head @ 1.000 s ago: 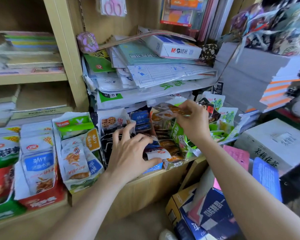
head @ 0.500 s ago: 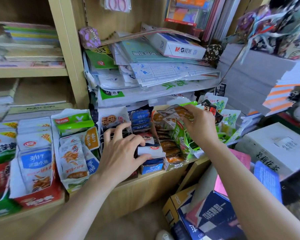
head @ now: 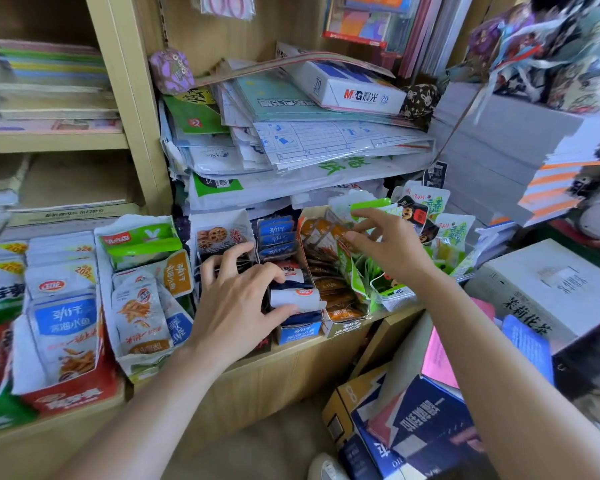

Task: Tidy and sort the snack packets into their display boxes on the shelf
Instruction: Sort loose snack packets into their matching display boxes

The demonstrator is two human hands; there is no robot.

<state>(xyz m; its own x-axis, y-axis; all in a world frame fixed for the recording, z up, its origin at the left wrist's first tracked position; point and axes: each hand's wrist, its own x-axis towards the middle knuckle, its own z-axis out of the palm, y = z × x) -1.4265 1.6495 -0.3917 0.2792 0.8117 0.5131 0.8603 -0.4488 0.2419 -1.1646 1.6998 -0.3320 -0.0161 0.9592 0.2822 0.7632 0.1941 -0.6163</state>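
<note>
Lower the orange packet (head: 329, 233), pinched at its right end between thumb and fingertips of the right hand (head: 392, 251), edge-first into the rear of the orange display box (head: 343, 323). Align with the row filed there, printed face forward. Avoid brushing the green packets (head: 378, 271) standing loose just to the right, as these look likely to topple. Use the left hand (head: 236, 299) as a brace: fingers curled, thumb and forefinger gripping the white packet (head: 295, 297) near the front of the blue display box (head: 298, 332), steadying that row beside the shared box wall. Release only once the packet sits between its neighbours. Treat the packet as small, flat and glossy, orange-brown in colour, probably light and slippery. Locate it raised just above the back of its box on the lower shelf (head: 274, 372), between the blue box and the green packets
</note>
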